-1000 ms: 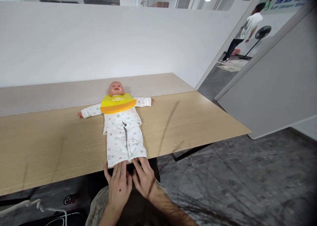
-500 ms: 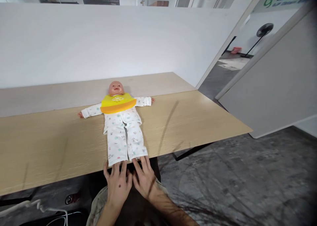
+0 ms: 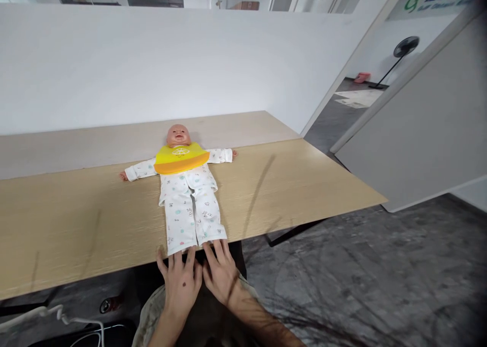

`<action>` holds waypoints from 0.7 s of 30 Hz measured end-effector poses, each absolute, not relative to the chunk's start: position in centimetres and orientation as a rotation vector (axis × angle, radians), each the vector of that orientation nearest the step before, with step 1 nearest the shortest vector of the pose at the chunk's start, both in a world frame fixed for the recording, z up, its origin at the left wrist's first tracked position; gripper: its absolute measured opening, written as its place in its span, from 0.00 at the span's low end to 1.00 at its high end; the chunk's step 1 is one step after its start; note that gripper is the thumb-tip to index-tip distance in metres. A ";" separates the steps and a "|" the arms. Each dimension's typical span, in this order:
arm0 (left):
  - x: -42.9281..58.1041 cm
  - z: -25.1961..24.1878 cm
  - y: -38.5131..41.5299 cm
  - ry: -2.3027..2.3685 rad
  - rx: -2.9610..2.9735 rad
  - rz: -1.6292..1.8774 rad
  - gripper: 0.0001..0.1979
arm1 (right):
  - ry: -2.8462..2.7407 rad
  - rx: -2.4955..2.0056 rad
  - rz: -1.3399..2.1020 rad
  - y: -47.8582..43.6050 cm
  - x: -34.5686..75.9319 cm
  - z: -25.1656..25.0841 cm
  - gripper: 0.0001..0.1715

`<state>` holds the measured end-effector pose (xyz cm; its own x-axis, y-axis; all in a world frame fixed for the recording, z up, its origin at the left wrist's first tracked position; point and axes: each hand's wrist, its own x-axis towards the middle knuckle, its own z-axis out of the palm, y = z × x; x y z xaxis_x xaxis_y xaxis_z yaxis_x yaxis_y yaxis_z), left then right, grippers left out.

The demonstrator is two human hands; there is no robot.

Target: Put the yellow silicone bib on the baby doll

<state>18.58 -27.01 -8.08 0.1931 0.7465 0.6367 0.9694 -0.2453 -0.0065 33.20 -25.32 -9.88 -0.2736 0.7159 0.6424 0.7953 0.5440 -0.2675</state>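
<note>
While the doll (image 3: 186,184) lies dressed at frame centre, bib (image 3: 181,159) on, left hand (image 3: 180,282) and right hand (image 3: 221,273) rest flat, empty, fingers spread, at its trouser hems (image 3: 196,239).

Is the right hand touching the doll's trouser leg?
Touching. In the head view the right hand lays its fingertips against the hem of the trouser leg, with no gap between them.
</note>
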 end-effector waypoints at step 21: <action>19.4 -9.3 -27.9 -1.561 -1.963 -0.887 0.21 | -1.986 -1.257 -0.206 -26.5 33.0 -10.9 0.33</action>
